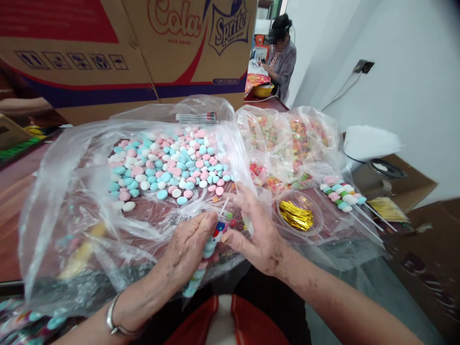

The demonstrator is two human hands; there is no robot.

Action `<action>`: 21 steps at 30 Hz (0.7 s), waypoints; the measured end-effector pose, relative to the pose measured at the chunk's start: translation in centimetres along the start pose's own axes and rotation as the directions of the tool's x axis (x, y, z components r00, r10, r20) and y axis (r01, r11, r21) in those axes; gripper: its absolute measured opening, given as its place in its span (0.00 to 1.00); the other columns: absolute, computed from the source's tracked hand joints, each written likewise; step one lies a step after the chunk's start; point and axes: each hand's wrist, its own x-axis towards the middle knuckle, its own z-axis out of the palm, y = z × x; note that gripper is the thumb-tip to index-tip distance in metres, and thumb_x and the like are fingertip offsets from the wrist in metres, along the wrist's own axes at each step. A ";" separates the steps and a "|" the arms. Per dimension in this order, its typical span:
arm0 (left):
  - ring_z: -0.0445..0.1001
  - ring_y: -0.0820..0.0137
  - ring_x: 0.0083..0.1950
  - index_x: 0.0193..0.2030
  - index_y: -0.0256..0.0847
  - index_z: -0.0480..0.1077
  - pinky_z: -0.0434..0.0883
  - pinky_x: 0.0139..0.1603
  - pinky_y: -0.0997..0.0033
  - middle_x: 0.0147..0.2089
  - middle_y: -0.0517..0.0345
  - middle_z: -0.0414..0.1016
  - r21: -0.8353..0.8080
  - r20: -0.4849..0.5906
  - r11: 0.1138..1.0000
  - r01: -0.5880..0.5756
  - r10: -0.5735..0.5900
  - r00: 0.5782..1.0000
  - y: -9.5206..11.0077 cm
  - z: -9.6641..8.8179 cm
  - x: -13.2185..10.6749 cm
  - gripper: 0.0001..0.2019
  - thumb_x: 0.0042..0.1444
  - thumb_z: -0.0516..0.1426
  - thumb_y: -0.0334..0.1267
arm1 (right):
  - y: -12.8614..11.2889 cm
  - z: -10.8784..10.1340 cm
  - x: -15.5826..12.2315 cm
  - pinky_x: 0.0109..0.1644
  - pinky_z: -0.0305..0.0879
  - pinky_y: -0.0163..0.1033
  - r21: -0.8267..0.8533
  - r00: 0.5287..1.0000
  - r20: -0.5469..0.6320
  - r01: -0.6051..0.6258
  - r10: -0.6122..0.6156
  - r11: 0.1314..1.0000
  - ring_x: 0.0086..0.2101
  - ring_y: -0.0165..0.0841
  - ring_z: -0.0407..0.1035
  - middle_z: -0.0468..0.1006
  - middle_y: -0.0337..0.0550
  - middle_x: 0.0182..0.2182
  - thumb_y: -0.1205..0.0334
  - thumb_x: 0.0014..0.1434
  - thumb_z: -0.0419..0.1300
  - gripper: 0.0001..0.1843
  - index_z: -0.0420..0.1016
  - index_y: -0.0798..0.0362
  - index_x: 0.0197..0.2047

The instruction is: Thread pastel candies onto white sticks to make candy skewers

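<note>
My left hand (190,242) is closed around a wrapped candy stick (196,279), a row of pastel candies in clear film. Its lower end points toward my lap, and a white stick shows at the upper end. Near that end is a small red and blue label (219,231). My right hand (257,230) is open beside it, fingers stretched, the thumb close to the label; whether it touches cannot be made out. Beyond both hands, loose pink, blue and white candies (168,163) lie on clear plastic.
Gold twist ties (296,215) fill a round clear dish to the right. Past it lie several candy skewers (343,194) with white sticks. Bags of colourful gummies (287,134) stand behind. A large cardboard box (136,62) closes off the back left. Another person (283,57) works farther away.
</note>
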 end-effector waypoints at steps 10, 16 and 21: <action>0.72 0.68 0.27 0.29 0.38 0.69 0.72 0.28 0.71 0.24 0.57 0.70 -0.531 0.288 0.847 -0.004 0.185 0.940 1.7 -1.5 3.6 0.21 0.61 0.54 0.56 | 0.8 1.4 3.6 0.23 0.65 0.32 0.610 0.940 0.026 -0.285 0.341 0.740 0.19 0.27 0.68 0.71 0.30 0.20 0.57 0.58 0.60 0.09 0.65 0.51 0.34; 0.81 0.56 0.32 0.36 0.34 0.74 0.77 0.31 0.59 0.31 0.51 0.77 -0.586 0.594 0.792 0.174 0.273 0.757 0.6 -2.8 4.9 0.14 0.57 0.61 0.46 | 1.0 1.0 4.3 0.19 0.62 0.28 0.686 0.955 0.078 -0.261 0.287 0.679 0.19 0.25 0.69 0.74 0.31 0.26 0.57 0.54 0.66 0.13 0.65 0.51 0.35; 0.82 0.55 0.32 0.38 0.30 0.76 0.78 0.32 0.59 0.32 0.42 0.80 -0.612 0.675 0.750 0.253 0.328 0.661 -0.1 -2.9 6.0 0.27 0.59 0.56 0.58 | 1.2 0.5 4.9 0.29 0.65 0.29 0.680 0.982 0.005 -0.142 0.189 0.719 0.27 0.24 0.69 0.72 0.32 0.30 0.65 0.52 0.66 0.17 0.67 0.49 0.45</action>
